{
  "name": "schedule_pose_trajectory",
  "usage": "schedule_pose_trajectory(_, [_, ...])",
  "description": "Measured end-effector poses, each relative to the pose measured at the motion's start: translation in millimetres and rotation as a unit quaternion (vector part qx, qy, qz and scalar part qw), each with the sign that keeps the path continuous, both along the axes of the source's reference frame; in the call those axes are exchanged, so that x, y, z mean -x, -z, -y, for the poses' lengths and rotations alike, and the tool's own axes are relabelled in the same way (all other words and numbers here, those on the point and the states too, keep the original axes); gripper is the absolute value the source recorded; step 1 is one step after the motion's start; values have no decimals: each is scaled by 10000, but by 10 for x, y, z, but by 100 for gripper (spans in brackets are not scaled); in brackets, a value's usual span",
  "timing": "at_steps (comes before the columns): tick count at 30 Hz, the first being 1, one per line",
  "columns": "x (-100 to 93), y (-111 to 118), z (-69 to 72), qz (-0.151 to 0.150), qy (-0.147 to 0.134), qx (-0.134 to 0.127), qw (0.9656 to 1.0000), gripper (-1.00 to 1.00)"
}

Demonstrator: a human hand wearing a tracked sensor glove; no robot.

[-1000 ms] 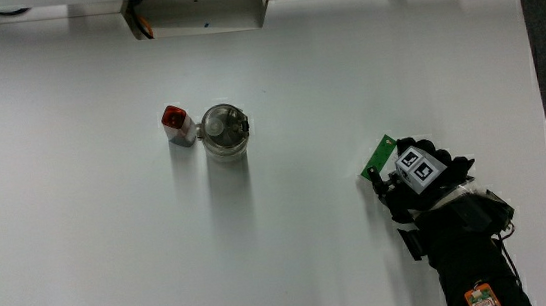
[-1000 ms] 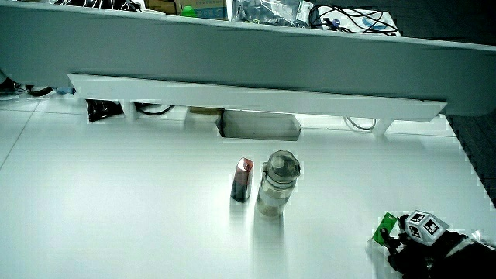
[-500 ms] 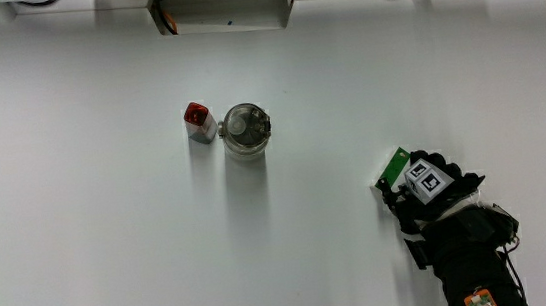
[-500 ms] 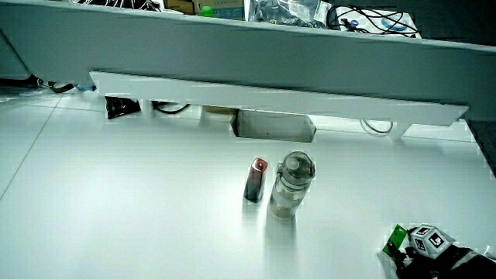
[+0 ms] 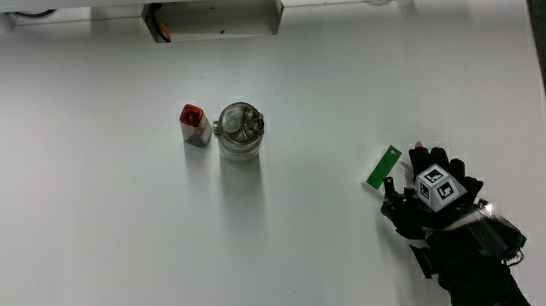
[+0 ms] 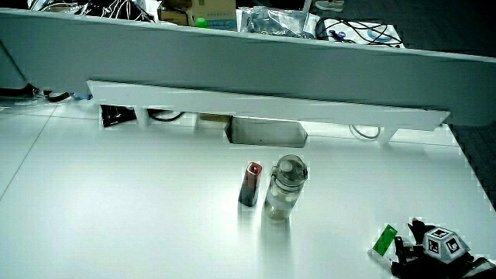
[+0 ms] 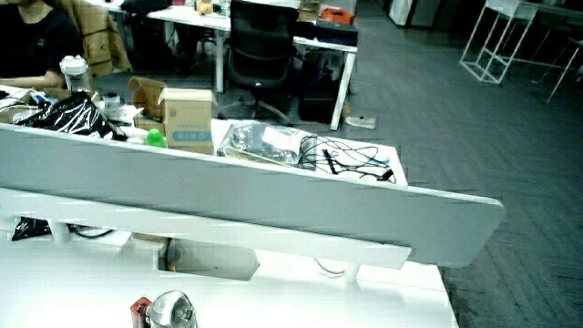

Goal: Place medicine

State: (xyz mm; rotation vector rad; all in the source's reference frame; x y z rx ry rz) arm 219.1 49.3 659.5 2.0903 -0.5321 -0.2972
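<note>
One green packet beside hand

Illumination is bright and even. The white table reflects strong glare in a side view (near overexposure). The bottle casts a faint, soft shadow toward the person.

Hand flat on table, fingers spread, empty; forearm toward person.

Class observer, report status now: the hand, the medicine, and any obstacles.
Gloved hand open, beside flat green medicine packet. Packet lying on white table, released. Nothing obstructing.
</note>
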Motion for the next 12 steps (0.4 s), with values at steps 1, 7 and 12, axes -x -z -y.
schedule_pose_trajectory(1, [7,66,-8,128,-55,-128,9998,-100])
schedule_pose_trajectory(7, [-39,396,-79,1166,-364,-409,9917,-100])
schedule_pose_trajectory(12, [-97,706,-206,1501,-680,-911,9821,-100])
